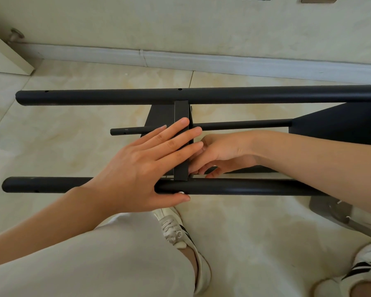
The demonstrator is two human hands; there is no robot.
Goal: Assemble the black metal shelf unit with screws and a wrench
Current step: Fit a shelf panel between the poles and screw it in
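We see black shelf frame (pixel 201 95) on its side, left hand (pixel 146 168) flat on crossbar (pixel 181 125), right hand (pixel 221 153) fingers curled behind it, grip unclear, wall (pixel 180 24) close.

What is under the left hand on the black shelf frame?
The left hand lies flat on the upright shelf panel edge, thumb by a screw in the near tube. The covered panel part is hidden.

Four black tubes show: two thick ones, one across the upper frame (pixel 116 96) and one across the lower middle (pixel 234 187), plus two thin ones, one at centre (pixel 240 124) and one mostly hidden under the right forearm (pixel 244 169). Two black shelf panels appear, one edge-on at centre (pixel 181 112) and one at the right edge (pixel 341 125). There are two hands, left (pixel 144 168) and right (pixel 221 153), two sneakers, lower centre (pixel 176 230) and lower right (pixel 364 266), and one screw head (pixel 181 192).
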